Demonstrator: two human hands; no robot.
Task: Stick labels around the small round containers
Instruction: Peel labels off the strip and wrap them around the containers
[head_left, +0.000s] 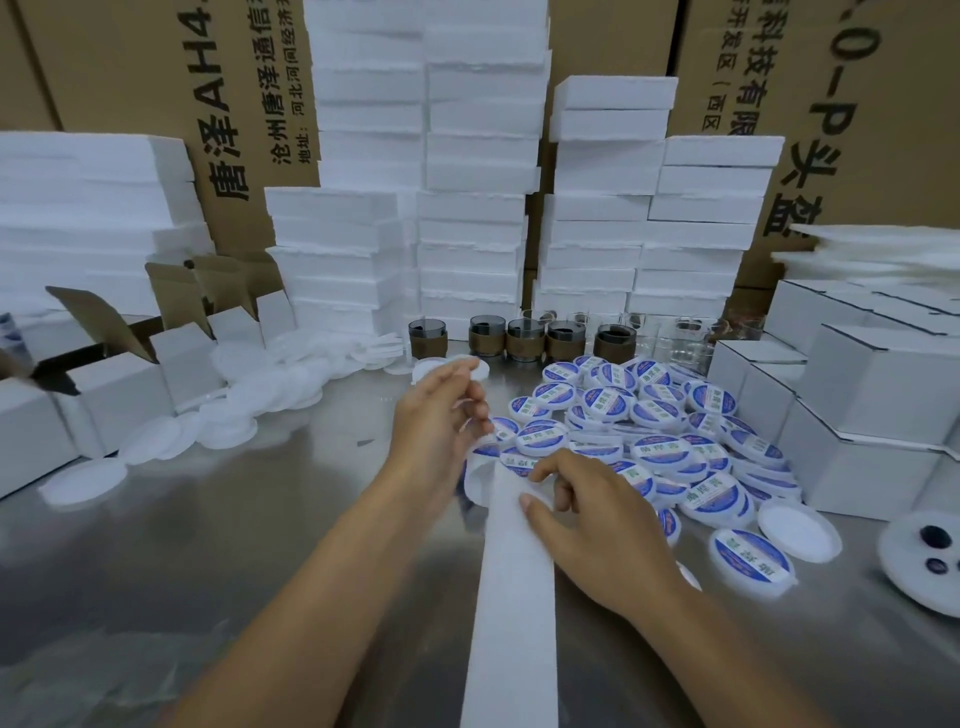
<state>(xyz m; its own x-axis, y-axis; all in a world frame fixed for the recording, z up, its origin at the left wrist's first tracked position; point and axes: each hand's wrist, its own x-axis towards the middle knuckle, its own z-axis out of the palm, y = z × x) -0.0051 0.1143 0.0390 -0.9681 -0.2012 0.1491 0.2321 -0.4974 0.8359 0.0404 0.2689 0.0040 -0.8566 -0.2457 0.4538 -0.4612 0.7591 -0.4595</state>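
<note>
A long white label backing strip (511, 597) runs from the bottom edge up the middle of the steel table (234, 545). My right hand (592, 525) pinches its upper end. My left hand (441, 421) is raised above the strip and holds a plain white round container (462, 366) by its rim. Several containers with blue and white labels (649, 436) lie heaped just right of my hands. Plain white unlabelled containers (249, 400) are scattered at the left.
White foam blocks (467, 234) and cardboard cartons (156, 78) wall off the back. Dark-lidded glass cups (524, 338) stand in a row behind the heap. Small white boxes (857, 405) are stacked at the right, open ones (171, 358) at the left.
</note>
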